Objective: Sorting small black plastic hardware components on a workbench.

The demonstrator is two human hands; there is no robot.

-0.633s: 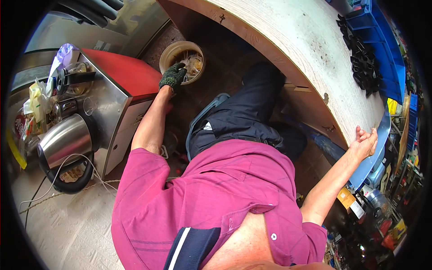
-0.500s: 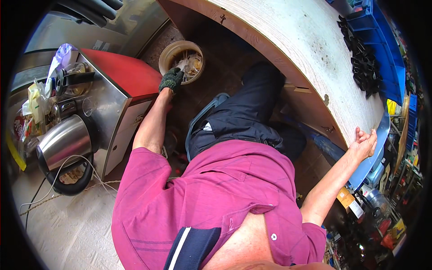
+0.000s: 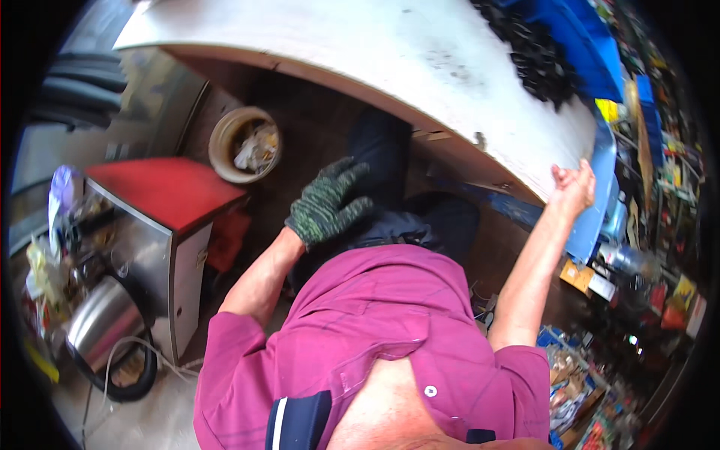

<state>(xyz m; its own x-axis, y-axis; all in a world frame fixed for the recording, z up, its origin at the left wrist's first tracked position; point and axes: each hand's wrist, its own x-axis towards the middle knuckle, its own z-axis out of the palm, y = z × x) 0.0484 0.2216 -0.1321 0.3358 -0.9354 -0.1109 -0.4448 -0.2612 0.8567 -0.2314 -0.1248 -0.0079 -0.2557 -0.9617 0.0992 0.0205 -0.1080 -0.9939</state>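
Note:
My left hand [image 3: 328,204], in a dark green mottled knit glove, hovers over my lap with its fingers spread and nothing in them. Beyond it, to the left, a round cream bucket [image 3: 218,154] stands on the floor, with white and yellowish scraps [image 3: 256,148] inside. My right hand [image 3: 574,189] is bare and rests at the right end of the white table [image 3: 390,64], beside a light blue plastic tray [image 3: 600,187]. Its fingers curl loosely inward, and nothing shows in them.
A red-topped cabinet [image 3: 161,187] stands at the left, with a steel kettle [image 3: 105,319] and cable near it. Black plastic parts [image 3: 540,64] lie on the table against a blue bin [image 3: 589,45]. Crowded shelves and packages fill the right side.
My left hand has come out of the bucket and back toward my lap, its fingers now spread. The view has shifted; my right hand stays at the table edge.

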